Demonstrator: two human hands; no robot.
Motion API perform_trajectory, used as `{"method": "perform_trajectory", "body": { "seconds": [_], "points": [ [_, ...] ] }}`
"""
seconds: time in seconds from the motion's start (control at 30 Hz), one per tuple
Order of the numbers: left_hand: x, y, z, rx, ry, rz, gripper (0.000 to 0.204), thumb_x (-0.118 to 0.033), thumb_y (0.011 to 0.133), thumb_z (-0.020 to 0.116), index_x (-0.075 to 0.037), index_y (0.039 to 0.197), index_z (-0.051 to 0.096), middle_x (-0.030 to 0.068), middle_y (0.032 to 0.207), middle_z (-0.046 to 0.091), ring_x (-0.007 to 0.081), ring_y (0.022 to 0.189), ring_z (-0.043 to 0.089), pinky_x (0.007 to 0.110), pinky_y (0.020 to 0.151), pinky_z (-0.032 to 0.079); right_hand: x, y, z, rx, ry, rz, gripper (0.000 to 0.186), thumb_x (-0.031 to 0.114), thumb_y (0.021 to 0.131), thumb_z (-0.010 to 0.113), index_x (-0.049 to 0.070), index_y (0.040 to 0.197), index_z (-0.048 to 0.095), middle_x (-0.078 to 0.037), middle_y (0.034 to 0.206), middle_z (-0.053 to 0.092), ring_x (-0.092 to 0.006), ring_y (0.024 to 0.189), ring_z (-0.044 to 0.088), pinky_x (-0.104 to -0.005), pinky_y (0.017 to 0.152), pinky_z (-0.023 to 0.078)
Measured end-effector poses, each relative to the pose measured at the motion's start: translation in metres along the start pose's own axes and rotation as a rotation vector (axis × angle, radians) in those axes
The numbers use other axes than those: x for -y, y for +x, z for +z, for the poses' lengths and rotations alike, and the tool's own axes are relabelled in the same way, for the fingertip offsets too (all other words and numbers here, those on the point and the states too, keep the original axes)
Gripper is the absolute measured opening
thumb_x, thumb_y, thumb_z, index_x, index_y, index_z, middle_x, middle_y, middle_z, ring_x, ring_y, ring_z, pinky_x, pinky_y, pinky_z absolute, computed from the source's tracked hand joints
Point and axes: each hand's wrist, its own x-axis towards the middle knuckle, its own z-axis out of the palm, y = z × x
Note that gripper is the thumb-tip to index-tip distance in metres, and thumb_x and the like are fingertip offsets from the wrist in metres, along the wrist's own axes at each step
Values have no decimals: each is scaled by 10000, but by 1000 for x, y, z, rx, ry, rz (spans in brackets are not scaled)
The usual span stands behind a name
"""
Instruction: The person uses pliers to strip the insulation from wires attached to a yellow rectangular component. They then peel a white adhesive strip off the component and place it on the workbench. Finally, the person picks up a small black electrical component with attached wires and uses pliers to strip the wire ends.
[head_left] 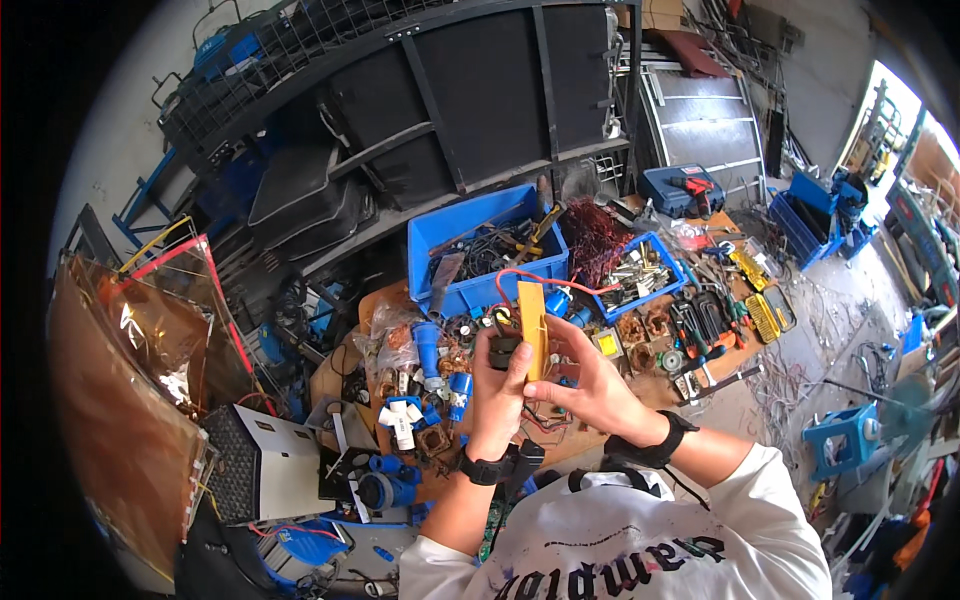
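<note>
The left hand (496, 388) is closed around the lower left side of a flat yellow bar (533, 315), and its thumb lies along this side. The right hand (598, 390) holds the same bar from the other side: its thumb presses near the lower end, while the fingers are bent near the right edge. The bar stands nearly upright in the view, between the two hands and above the worktable (738, 352). A small dark part (503, 348) is also at the fingers of the left hand; I cannot tell its exact kind, nor if it is gripped. Each wrist wears a black strap, the left one (488, 470) with a small dark box, the right one (655, 442) with a thin cord.

Just behind the bar, a red cable (530, 273) makes a curve toward a small blue tray (645, 306), which contains metal pieces. To the left of the hands lie a blue plug connector (427, 350) and a white plastic pipe fitting (400, 424), among many small parts. To the right of the hands, hand tools lie near a yellow tool case (765, 317).

Farther back on the table, a large blue crate (490, 286) carries black cables and tools, and a tangle of reddish wire (597, 235) is beside it. At the far right corner, a red and black power drill (692, 186) rests on a blue toolbox (662, 190).
</note>
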Motion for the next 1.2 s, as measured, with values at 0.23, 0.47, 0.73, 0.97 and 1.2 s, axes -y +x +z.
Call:
{"method": "perform_trajectory", "body": {
  "seconds": [0.23,0.47,0.73,0.97,1.2],
  "points": [
    [6,1,10,-67,234,93,239,-295,981,593,-64,1001,533,-14,885,542,60,763,483,226,667,418,-1,1,-3,-3,117,132,856,41,780,753,76,1485,269,-144,1367,459,-250,1296,447,-416,1002,476],
    [5,4,11,-150,303,160,217,-271,1006,545,-60,964,526,-45,815,464,47,722,396,221,629,359,0,2,-3,16,429,113,888,-27,770,726,64,1494,218,-160,1419,407,-271,1314,418,-396,990,491],
    [-2,5,13,-124,476,272,219,-256,1019,509,-57,930,522,-49,779,417,49,702,353,221,617,331,9,1,-10,58,541,129,858,-74,773,675,66,1493,230,-144,1451,398,-247,1342,398,-394,1023,459],
    [-12,12,4,-200,15,-109,344,-363,1044,389,-67,1023,563,33,849,618,106,678,603,248,606,495,-11,-6,-29,24,786,249,742,-113,758,514,58,1450,309,-130,1377,491,-255,1273,497,-427,1057,426],
    [-29,16,-10,-203,-180,-219,498,-515,974,463,-38,1057,580,111,898,672,299,761,694,430,622,601,20,-2,-46,13,936,207,619,-59,808,460,51,1410,363,-167,1370,490,-359,1286,487,-537,1094,384]
  ]
}}
